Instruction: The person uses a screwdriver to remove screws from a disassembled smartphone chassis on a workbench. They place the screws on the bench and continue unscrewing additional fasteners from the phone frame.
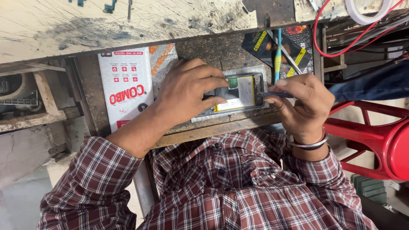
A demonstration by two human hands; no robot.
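The worktop (pixel 85 25) is scarred and paint-stained, with a lower ledge at the person's chest carrying the work. On that ledge lies an opened phone (pixel 238 91), back cover off, its yellow-edged battery exposed; a white printed packet (pixel 125 85) lies just beside it to the left and a dark packet (pixel 264 44) sits behind.

The left hand (pixel 189 91) presses flat over the phone's near end, its grip spread and holding the body steady. The right hand (pixel 302 106) is clenched on a thin blue-handled tool (pixel 275 94), tip at the phone's right edge; whether it touches a screw or a seam I cannot tell.

Judgement: keep the tool low and the steadying hand firm, clear of the battery. The ledge's front edge runs close beneath the phone, and a red plastic stool (pixel 375 136) crowds the right elbow.
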